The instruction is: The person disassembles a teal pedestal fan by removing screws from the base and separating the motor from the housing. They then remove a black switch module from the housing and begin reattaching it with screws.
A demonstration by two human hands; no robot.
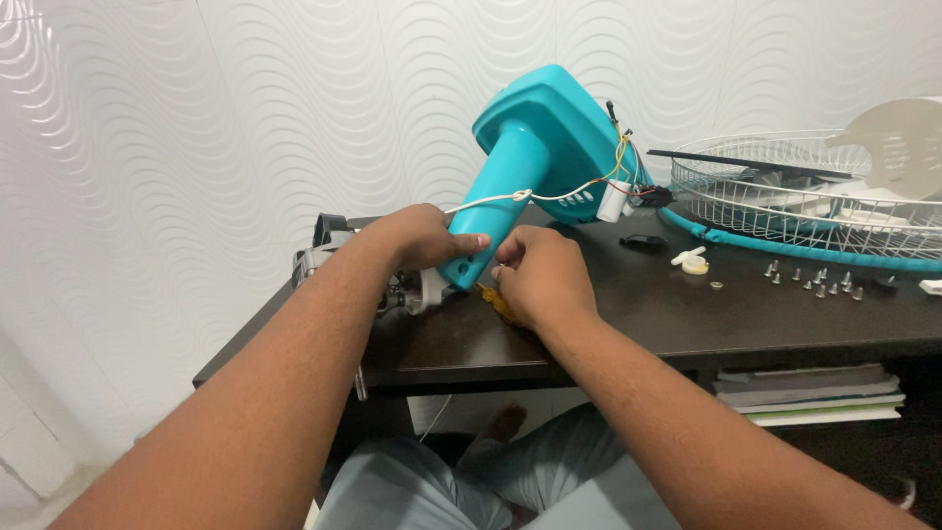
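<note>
A turquoise plastic fan stand [538,147] lies tilted on the dark table [687,314], its neck pointing down toward me. My left hand [422,236] grips the lower end of the neck, thumb across it. Fingers curled, my right hand [540,275] presses against the neck's end; a yellow-handled tool [494,300] shows beneath it, its tip hidden. A white cable [491,202] runs over the neck to loose coloured wires and a small white part [613,199] at the base. Grey motor parts [407,291] sit behind my left hand.
A white wire fan guard with a turquoise rim [785,211] lies at the right, a pale fan blade [903,142] above it. Several small screws [814,282], a white ring [695,264] and a black piece [643,239] are scattered nearby. Papers [810,393] fill the shelf below.
</note>
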